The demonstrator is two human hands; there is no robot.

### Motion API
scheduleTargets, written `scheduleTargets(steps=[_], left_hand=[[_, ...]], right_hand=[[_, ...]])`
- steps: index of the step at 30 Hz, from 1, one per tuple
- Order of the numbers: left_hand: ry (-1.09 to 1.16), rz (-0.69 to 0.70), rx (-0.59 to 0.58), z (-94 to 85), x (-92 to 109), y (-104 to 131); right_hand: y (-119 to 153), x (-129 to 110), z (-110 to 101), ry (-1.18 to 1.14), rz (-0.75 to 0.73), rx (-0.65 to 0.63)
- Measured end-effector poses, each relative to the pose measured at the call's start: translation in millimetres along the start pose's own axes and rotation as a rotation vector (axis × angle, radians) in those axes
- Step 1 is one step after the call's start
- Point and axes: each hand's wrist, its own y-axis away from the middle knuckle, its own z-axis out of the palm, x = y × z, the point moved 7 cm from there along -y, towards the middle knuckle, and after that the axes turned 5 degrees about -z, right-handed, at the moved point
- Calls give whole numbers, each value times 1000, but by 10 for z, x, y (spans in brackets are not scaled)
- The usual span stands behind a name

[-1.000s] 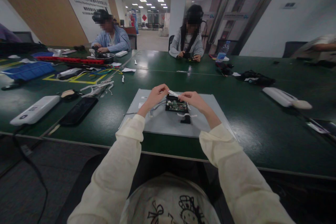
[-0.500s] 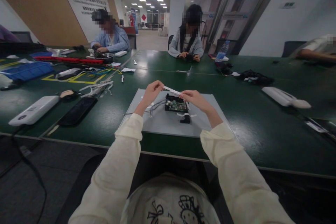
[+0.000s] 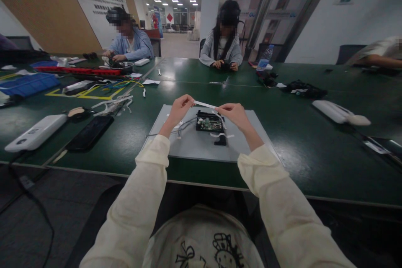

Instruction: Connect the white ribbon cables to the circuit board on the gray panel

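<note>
A narrow white flat strip, looking like a ribbon cable (image 3: 204,104), is stretched between my two hands above the board. My left hand (image 3: 182,109) pinches its left end, and my right hand (image 3: 234,114) pinches it farther right, where a pale tail curves down past my fingers. Below lies a green circuit board in a black frame (image 3: 210,122), with grey wires (image 3: 185,125) running off to the left. A black bracket-like part (image 3: 221,140) with a white strip across it sits just in front. All of these rest on a grey mat (image 3: 194,150).
To the left are a white power bank-like device (image 3: 37,132), a black phone (image 3: 90,133), tangled white cables (image 3: 116,104) and a blue tray (image 3: 29,85). A white device (image 3: 333,111) lies at right. Two people (image 3: 130,44) work across the green table (image 3: 292,142); another sits far right.
The view has shifted slightly. The strip is still held between both hands, now nearer level, and its tail past my right hand shows more. The board stays in place on the mat.
</note>
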Motion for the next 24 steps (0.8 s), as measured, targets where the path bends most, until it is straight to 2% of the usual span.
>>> scheduleTargets(steps=[9,19,24], left_hand=[[-28,-11,14,-33,-75,-11],[121,-92,-12,-14,-168,-11],[50,-67,-2,-21,-143,-6]], right_hand=[[-15,76,102,-169,76,-115],[-12,-6,29,-33,-16,-29],[-2,-55,-32,22,-42,26]])
